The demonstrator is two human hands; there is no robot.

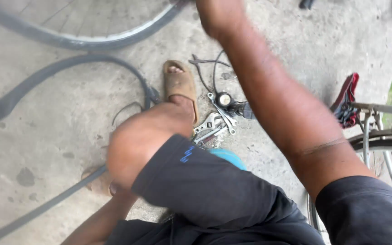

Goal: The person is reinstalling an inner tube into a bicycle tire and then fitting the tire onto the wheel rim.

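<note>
Looking straight down at a bare concrete floor (46,127), and the person is crouched low, one knee filling the middle of the shot.

The right hand (218,16) is up at the top edge of the view, at the end of a long forearm that runs across the frame. It's blurred and partly cut off by the edge, so I cannot tell how far it is open or whether it has hold of anything.

The left hand is hidden: the forearm goes down under the raised knee near the bottom edge, and the hand itself does not show. Just there the black inner tube (46,204) passes under the leg, then loops away over the floor in a wide arc toward the left and back round to the sandal.

That brown sandal (180,84) is planted mid-floor, toes pointing to the top edge. Just right of it lies a small heap of silver wrenches (216,122), touching one another, with a small round gauge (224,99) on a dark fitting at their upper end and a thin black cable (214,72) curling above.

A bicycle wheel (87,43) arcs along the top left. On the right edge, a second bicycle's rear wheel (386,143) and rack, with a red rag (348,97) bunched against the rack. A blue object peeks out behind the knee, too hidden to identify.
</note>
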